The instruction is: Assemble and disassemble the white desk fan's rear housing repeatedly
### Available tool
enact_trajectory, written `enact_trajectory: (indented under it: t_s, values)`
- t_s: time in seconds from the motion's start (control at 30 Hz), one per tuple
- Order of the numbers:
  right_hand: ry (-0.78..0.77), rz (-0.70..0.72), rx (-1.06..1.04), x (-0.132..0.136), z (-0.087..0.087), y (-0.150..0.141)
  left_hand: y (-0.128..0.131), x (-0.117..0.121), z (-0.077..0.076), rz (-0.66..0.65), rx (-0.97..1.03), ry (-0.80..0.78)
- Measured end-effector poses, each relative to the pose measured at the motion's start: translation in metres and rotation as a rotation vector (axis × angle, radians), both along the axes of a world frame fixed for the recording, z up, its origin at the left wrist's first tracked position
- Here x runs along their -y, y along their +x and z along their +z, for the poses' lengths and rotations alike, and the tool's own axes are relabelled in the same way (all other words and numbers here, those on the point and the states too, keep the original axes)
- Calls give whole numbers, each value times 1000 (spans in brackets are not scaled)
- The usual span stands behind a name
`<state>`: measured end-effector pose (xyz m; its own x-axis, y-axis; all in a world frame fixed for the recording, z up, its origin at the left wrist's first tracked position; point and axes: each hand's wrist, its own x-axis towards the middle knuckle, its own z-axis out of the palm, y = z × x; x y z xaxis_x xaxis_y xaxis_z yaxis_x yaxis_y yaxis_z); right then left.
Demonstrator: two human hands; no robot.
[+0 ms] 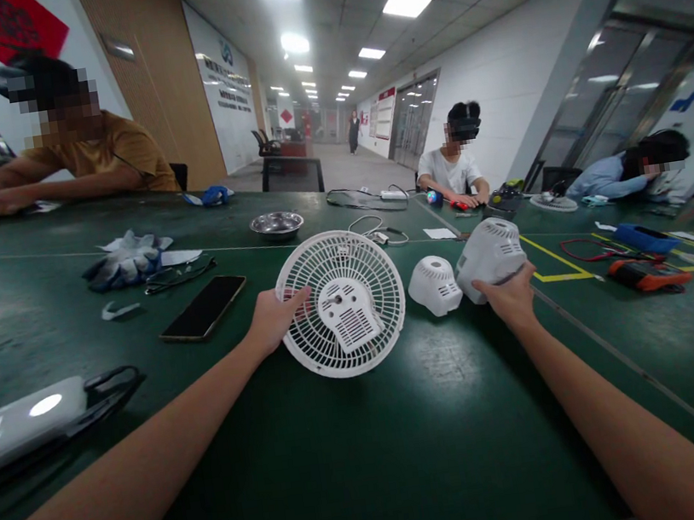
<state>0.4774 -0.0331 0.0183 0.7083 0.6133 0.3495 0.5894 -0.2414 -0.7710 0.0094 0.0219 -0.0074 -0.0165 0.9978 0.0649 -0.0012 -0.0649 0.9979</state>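
Observation:
My left hand (274, 317) grips the left rim of a white round fan grille (350, 315), thumb over its bars. The grille is tilted up, its slotted centre plate with a small metal shaft facing me. My right hand (513, 297) is closed around the lower right side of a larger white plastic fan housing (489, 253) with vent slots; some of its fingers are hidden behind it. Between the two stands a smaller white vented motor cover (434, 282) on the green table, close beside the housing. A white cable (375, 230) lies behind the grille.
Left of the grille lie a phone (204, 308), work gloves (128, 261) and a white device (28, 425) with a black strap. Behind is a metal bowl (277, 225). An orange multimeter (650, 275) lies right. Several people sit around the table (375, 462).

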Motion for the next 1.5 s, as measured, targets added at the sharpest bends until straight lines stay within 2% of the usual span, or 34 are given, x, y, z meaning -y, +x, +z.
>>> enact_trajectory:
  t_s: [0.1, 0.2, 0.33, 0.4, 0.5, 0.6, 0.73, 0.87, 0.93, 1.03, 1.1, 1.2, 1.3, 1.37, 1.5]
  values:
    - [37, -57, 7, -2, 3, -1, 0, 3, 2, -23, 12, 5]
    - [193, -101, 27, -2, 13, -9, 0, 8, 6, -38, 19, 23]
    - [382, 2, 78, 0, 30, -38, 4, 13, 12, -34, 45, 22]
    - [371, 59, 94, 2, 33, -57, 6, 15, 14, -25, 52, 24]
    - [210, 150, 113, 3, 30, -81, 7, 15, 15, -13, 41, 28]
    - [88, 225, 105, 4, 23, -92, 5, 14, 14, -10, 15, 33]
    - [147, 167, 115, 4, 24, -75, 2, 12, 11, -21, 15, 10]
    - [224, 30, 101, 4, 28, -28, 1, 10, 8, -29, -2, 32]
    - [204, -32, 64, 3, 27, -4, 2, 9, 6, -16, -15, 47]
    - [135, -14, 32, 0, 23, 18, 3, 8, 6, 4, -23, 55]
    - [136, 30, 31, -2, 21, 23, 4, 8, 7, 8, -10, 41]
    - [261, 78, 90, -5, 22, 23, 4, 7, 6, 4, 16, 19]
    - [334, 40, 171, -7, 26, 24, 3, 6, 5, -3, 13, 16]
    - [347, 23, 168, -8, 27, 26, 2, 4, 3, -3, 8, 10]
    - [432, 90, 112, -8, 27, 24, 0, 3, 2, -5, -9, 12]
